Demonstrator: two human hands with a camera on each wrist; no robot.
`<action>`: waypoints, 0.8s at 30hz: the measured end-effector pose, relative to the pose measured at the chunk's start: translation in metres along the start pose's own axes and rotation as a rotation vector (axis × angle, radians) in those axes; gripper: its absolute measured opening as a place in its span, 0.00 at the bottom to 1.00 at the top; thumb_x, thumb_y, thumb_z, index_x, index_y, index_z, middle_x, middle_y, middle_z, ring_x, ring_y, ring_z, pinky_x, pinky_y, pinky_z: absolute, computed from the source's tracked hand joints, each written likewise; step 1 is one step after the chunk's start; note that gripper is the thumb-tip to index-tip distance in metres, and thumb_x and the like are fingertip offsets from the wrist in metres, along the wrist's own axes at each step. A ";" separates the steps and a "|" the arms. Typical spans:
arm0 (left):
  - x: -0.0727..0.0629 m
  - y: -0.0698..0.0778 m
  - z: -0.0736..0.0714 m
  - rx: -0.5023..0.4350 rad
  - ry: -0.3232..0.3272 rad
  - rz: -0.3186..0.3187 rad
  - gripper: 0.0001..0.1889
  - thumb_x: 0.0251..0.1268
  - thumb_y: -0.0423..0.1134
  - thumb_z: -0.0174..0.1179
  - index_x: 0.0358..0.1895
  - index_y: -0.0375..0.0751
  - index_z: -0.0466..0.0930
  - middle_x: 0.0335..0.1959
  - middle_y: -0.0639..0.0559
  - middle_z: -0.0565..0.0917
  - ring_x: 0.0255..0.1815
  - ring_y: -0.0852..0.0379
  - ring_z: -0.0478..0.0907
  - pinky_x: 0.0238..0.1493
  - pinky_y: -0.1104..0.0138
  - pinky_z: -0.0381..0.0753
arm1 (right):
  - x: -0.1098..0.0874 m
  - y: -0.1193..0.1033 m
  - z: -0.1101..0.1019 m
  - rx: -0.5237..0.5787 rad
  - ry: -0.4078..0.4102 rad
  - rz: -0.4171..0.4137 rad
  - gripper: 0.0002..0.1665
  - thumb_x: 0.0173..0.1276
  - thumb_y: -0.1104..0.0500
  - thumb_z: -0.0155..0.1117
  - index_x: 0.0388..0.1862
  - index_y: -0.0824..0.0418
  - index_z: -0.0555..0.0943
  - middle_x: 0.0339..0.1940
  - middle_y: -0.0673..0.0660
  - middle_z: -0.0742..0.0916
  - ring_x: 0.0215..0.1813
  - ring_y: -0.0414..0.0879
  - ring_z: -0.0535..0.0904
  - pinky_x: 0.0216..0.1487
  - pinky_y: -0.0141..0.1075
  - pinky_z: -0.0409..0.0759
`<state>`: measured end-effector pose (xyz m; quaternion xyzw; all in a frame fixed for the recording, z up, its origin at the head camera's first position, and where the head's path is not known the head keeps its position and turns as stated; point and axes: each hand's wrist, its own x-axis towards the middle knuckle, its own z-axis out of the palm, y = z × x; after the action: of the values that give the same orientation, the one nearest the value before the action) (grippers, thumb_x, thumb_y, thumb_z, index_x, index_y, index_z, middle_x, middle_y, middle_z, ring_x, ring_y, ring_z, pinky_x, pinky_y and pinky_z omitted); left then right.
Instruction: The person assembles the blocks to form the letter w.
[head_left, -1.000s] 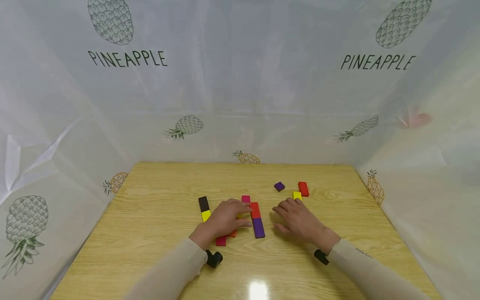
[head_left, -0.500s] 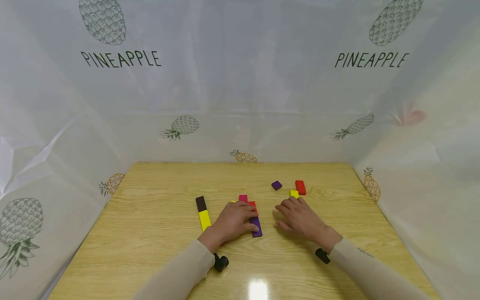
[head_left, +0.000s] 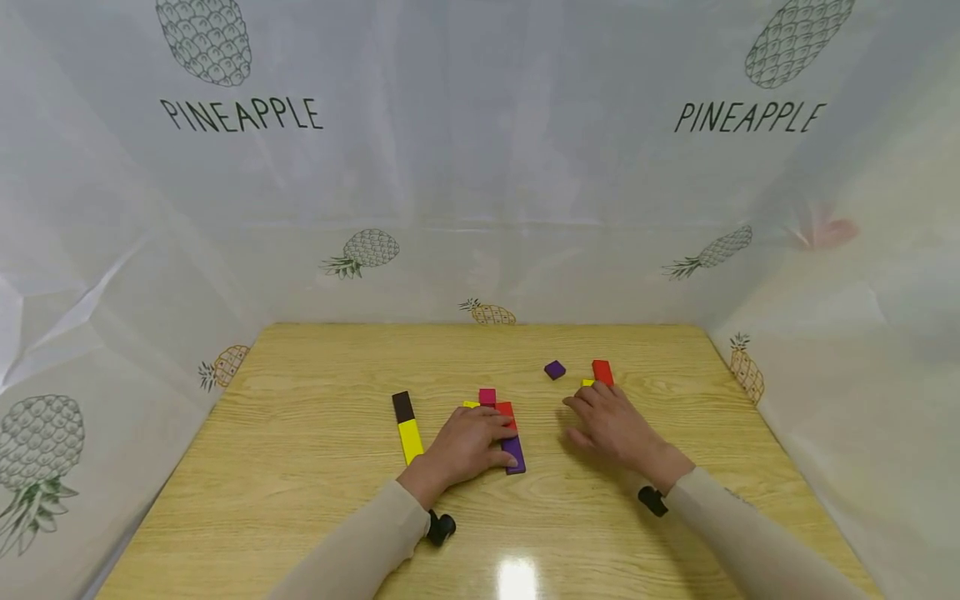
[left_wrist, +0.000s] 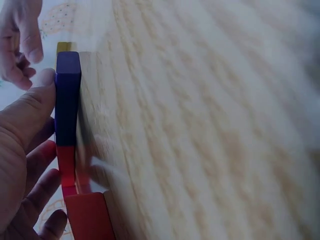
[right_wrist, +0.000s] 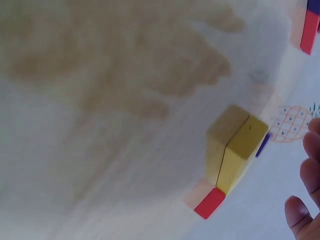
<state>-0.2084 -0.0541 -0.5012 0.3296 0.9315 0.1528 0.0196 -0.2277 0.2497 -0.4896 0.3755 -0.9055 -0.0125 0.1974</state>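
Observation:
My left hand lies palm down over a group of flat coloured blocks, hiding part of it. Its thumb and fingers touch a purple block and the red block joined end to end with it. In the left wrist view the thumb rests at the purple block, with an orange-red block nearer the camera. A pink block shows beyond the knuckles. My right hand hovers with loosely bent fingers near a yellow block; the right wrist view shows a gap between them.
A black block and a yellow block form a row left of the left hand. Farther back lie a small purple block and a red block. A pineapple-print curtain surrounds the wooden table.
My left hand has moved right, from beside the red and purple blocks onto them. My right hand has shifted slightly right and forward, covering more of the yellow block.

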 end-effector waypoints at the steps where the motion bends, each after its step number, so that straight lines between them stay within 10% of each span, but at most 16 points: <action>1: 0.000 0.000 0.000 0.002 -0.001 0.001 0.26 0.72 0.61 0.64 0.68 0.57 0.85 0.72 0.58 0.80 0.77 0.52 0.71 0.76 0.38 0.66 | 0.001 0.002 0.000 0.002 -0.002 0.010 0.28 0.70 0.44 0.73 0.58 0.63 0.85 0.50 0.58 0.86 0.51 0.55 0.78 0.55 0.53 0.80; 24: 0.000 0.002 -0.003 0.035 -0.027 -0.013 0.26 0.72 0.61 0.64 0.68 0.59 0.84 0.73 0.61 0.80 0.78 0.53 0.70 0.76 0.39 0.66 | 0.048 0.044 0.016 -0.002 -0.115 0.132 0.27 0.73 0.50 0.73 0.65 0.63 0.83 0.56 0.62 0.85 0.54 0.60 0.77 0.56 0.58 0.79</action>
<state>-0.2080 -0.0537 -0.4977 0.3258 0.9358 0.1319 0.0277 -0.2937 0.2464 -0.4804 0.3135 -0.9381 -0.0219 0.1456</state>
